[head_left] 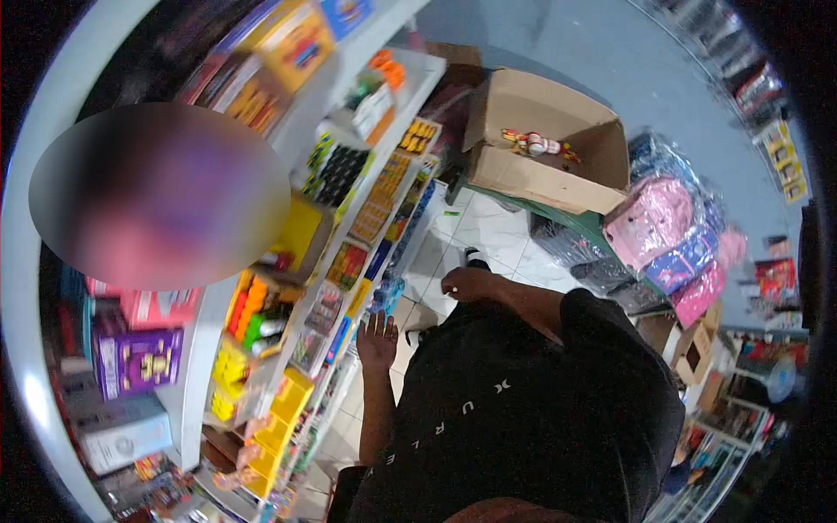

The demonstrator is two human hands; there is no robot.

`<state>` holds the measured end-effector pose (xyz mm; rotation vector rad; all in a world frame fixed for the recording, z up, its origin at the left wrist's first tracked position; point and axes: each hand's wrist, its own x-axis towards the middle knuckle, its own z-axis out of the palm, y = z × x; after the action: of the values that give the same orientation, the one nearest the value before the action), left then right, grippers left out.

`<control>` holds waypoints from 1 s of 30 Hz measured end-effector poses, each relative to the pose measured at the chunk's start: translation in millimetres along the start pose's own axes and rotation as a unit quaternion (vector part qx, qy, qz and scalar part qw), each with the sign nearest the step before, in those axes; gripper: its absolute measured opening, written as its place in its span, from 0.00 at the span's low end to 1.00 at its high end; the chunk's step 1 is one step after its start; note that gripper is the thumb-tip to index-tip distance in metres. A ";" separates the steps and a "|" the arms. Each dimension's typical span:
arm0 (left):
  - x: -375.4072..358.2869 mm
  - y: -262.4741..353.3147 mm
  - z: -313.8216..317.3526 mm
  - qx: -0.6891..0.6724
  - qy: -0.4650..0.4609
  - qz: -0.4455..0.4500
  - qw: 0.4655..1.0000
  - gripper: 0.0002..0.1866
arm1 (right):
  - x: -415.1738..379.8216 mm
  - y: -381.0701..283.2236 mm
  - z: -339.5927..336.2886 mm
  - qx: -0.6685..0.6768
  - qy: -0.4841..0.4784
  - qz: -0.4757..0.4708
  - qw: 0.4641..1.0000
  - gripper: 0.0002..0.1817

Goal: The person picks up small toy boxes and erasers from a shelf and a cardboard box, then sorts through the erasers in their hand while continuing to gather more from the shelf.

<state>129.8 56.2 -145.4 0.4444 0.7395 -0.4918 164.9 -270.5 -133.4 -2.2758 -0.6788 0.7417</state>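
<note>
Person's left hand [377, 338] is spread flat and empty right by the front edge of the shelves [370, 187], near the small packets [336, 301], while the right hand [466, 283] hangs loosely curled with something small and white, can't tell what.
</note>
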 end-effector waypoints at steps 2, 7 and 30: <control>17.7 -7.3 27.9 0.036 -0.001 -0.015 0.999 0.25 | -38.3 48.2 -7.6 0.033 0.127 0.039 0.991 0.12; 70.2 -41.5 82.2 0.044 -0.005 -0.081 0.996 0.19 | -115.7 86.4 -118.1 0.083 0.354 0.120 0.924 0.07; 94.7 -151.5 155.8 0.339 0.153 -0.104 0.923 0.25 | -56.9 500.5 -174.3 -0.032 0.253 0.405 0.878 0.36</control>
<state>185.9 -174.1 -143.0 1.1169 0.9140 -0.8974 372.1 -708.3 -355.8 -2.6390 0.5465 0.4194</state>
